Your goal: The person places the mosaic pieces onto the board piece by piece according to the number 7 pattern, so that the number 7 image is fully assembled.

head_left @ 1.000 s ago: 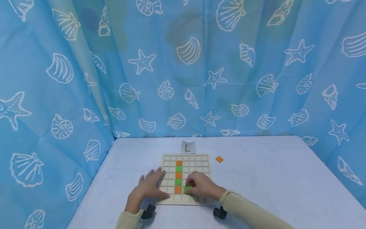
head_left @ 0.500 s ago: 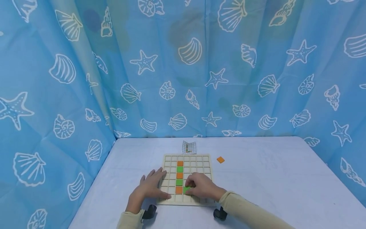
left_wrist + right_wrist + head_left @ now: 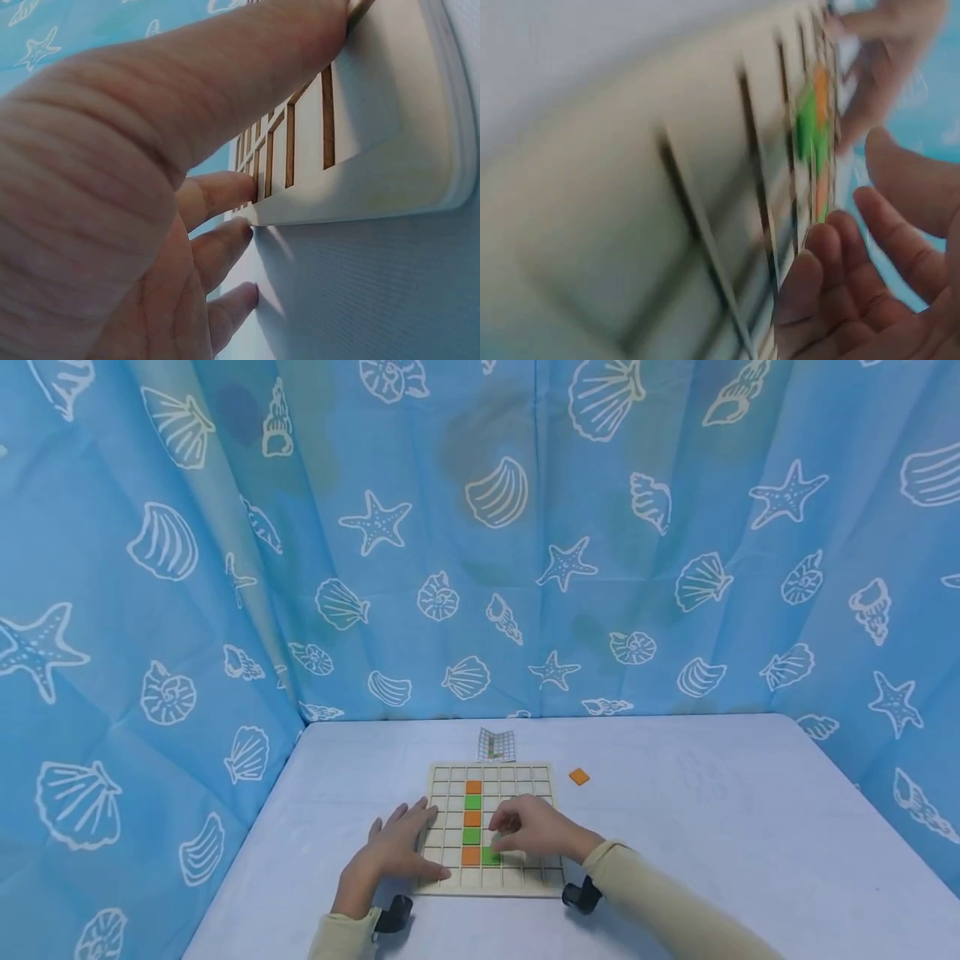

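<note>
Head view: pale wooden grid board (image 3: 491,827) lying flat on the tabletop (image 3: 712,827), near the front edge, ruled into small square cells. One column filled with tiles, far to near: orange, green, orange, green, orange (image 3: 470,856). One more green tile (image 3: 491,857) seated just right of that nearest orange one, in the second row from the front.

Right hand (image 3: 534,829) hovering low over the board just behind the green tile, fingers loosely curled and holding nothing, fingertips (image 3: 501,837) close above the cell; contact with the tile impossible to tell. Right wrist view blurred: relaxed fingers (image 3: 855,247) beside the green and orange strip.

Left hand (image 3: 397,847) pressed flat on the board's left edge, fingers straight and spread, thumb along the near left corner. Left wrist view: thumb (image 3: 225,82) laid across the grid, other fingers at the board's rim on the cloth.

Farther out: loose orange tile (image 3: 578,777) on the tabletop beyond the board's far right corner, apart from it. Small folded pattern card (image 3: 496,745) standing just behind the board. Blue curtain (image 3: 480,543) with white shells and starfish around.
</note>
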Tool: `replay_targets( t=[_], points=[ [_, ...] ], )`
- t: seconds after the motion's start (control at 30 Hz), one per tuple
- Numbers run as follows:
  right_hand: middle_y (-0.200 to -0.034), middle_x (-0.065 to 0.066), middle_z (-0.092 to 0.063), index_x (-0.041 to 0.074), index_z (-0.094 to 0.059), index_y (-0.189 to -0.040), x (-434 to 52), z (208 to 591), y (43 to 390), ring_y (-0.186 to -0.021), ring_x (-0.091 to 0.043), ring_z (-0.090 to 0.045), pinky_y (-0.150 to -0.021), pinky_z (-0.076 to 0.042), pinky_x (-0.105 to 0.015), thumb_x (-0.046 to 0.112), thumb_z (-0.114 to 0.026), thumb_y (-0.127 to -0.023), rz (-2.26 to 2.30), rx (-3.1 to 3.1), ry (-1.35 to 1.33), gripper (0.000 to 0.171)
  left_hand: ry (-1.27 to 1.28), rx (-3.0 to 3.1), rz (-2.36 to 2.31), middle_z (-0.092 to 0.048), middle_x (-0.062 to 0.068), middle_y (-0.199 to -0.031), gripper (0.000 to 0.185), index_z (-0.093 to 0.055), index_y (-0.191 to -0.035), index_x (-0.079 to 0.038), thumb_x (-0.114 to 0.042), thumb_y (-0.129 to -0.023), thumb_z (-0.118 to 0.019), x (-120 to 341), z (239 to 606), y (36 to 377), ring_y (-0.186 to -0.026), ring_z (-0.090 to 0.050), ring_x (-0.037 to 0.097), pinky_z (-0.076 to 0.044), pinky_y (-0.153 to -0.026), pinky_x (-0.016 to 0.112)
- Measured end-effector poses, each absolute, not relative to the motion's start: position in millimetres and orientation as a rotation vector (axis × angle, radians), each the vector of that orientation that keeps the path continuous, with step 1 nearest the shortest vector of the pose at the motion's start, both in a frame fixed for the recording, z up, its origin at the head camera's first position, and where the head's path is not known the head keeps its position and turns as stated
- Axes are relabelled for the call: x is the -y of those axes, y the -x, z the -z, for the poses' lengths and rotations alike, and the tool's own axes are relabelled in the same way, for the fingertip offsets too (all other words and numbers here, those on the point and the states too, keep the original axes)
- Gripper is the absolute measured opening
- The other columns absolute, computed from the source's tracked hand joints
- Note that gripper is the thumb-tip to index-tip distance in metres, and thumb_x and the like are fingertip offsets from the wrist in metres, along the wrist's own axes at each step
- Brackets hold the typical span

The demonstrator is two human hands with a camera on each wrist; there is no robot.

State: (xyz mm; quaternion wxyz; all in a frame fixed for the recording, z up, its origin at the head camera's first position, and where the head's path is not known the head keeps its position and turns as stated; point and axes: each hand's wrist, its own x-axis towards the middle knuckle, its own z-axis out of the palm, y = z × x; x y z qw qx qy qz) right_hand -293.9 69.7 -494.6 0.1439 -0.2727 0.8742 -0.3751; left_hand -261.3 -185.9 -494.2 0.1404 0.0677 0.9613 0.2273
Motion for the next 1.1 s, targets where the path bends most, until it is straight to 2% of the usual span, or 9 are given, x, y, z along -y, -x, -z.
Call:
replay_targets(
  t=[0.13, 0.3, 0.47, 0.57, 0.67, 0.8, 0.93, 1.1],
  points=[
    [-0.102, -0.001, -0.07, 0.013, -0.073, -0.106, -90.3, 492.3, 316.8, -0.091, -0.014, -0.062, -0.079, -0.055, -0.031, 0.022, -0.077, -0.087, 1.148, -2.558, 0.778, 0.021, -0.19, -2.778, -0.662, -0.032, 0.011, -0.161, 0.102, -0.043, -0.15, -0.015, -0.051, -0.065, -0.088, 186.2, 495.2, 261.6, -0.15, -0.021, 0.042, -0.009, -0.116, 0.073],
    [-0.114, -0.009, -0.069, 0.009, -0.071, -0.111, -124.0, 494.5, 344.4, -0.104, -0.025, -0.063, -0.088, -0.055, -0.041, 0.017, -0.074, -0.088, 1.205, -2.706, 0.638, 0.024, -0.203, -2.775, -0.663, -0.031, 0.011, -0.161, 0.102, -0.043, -0.15, -0.015, -0.051, -0.066, -0.088, 186.6, 498.1, 264.4, -0.15, -0.021, 0.042, -0.009, -0.117, 0.072],
    [-0.131, -0.016, -0.061, 0.007, -0.069, -0.12, -156.2, 499.5, 360.1, -0.124, -0.04, -0.054, -0.103, -0.048, -0.054, 0.008, -0.07, -0.09, 1.157, -2.827, 0.493, 0.03, -0.224, -2.772, -0.674, -0.031, 0.011, -0.162, 0.103, -0.042, -0.15, -0.015, -0.052, -0.066, -0.088, 186.2, 500.4, 264.9, -0.15, -0.02, 0.041, -0.009, -0.117, 0.072],
    [-0.133, -0.019, -0.059, 0.005, -0.067, -0.123, -168.4, 503.8, 364.7, -0.13, -0.042, -0.05, -0.107, -0.044, -0.056, 0.0, -0.066, -0.088, 1.105, -2.824, 0.441, 0.035, -0.225, -2.773, -0.679, -0.031, 0.011, -0.162, 0.103, -0.043, -0.15, -0.015, -0.051, -0.065, -0.088, 186.4, 500.5, 264.5, -0.15, -0.021, 0.042, -0.009, -0.116, 0.073],
    [-0.125, -0.017, -0.063, 0.004, -0.069, -0.12, -175.0, 509.6, 367.9, -0.125, -0.039, -0.054, -0.107, -0.045, -0.055, -0.004, -0.065, -0.085, 1.011, -2.839, 0.402, 0.036, -0.221, -2.777, -0.673, -0.031, 0.011, -0.162, 0.103, -0.043, -0.15, -0.015, -0.051, -0.065, -0.088, 187.2, 500.9, 264.7, -0.15, -0.021, 0.041, -0.01, -0.116, 0.073],
    [-0.107, -0.01, -0.065, 0.004, -0.072, -0.112, -177.5, 514.4, 369.0, -0.106, -0.028, -0.061, -0.099, -0.052, -0.048, 0.001, -0.071, -0.083, 0.878, -2.899, 0.392, 0.029, -0.213, -2.779, -0.67, -0.032, 0.011, -0.161, 0.103, -0.043, -0.15, -0.015, -0.051, -0.065, -0.088, 187.7, 501.4, 265.1, -0.15, -0.021, 0.041, -0.01, -0.116, 0.073],
    [-0.095, -0.008, -0.063, 0.003, -0.072, -0.105, -175.9, 513.1, 365.9, -0.089, -0.022, -0.057, -0.084, -0.053, -0.042, 0.008, -0.076, -0.081, 0.81, -2.94, 0.372, 0.025, -0.205, -2.776, -0.675, -0.032, 0.011, -0.161, 0.102, -0.043, -0.15, -0.015, -0.051, -0.065, -0.088, 187.7, 501.3, 264.9, -0.15, -0.021, 0.041, -0.009, -0.116, 0.073],
    [-0.086, -0.005, -0.061, 0.008, -0.067, -0.094, -164.9, 505.8, 356.7, -0.08, -0.019, -0.054, -0.074, -0.051, -0.036, 0.005, -0.076, -0.081, 0.79, -2.963, 0.346, 0.016, -0.202, -2.775, -0.681, -0.032, 0.011, -0.161, 0.102, -0.043, -0.15, -0.015, -0.051, -0.066, -0.088, 188.2, 501.2, 264.4, -0.15, -0.021, 0.041, -0.009, -0.116, 0.073]
  ],
)
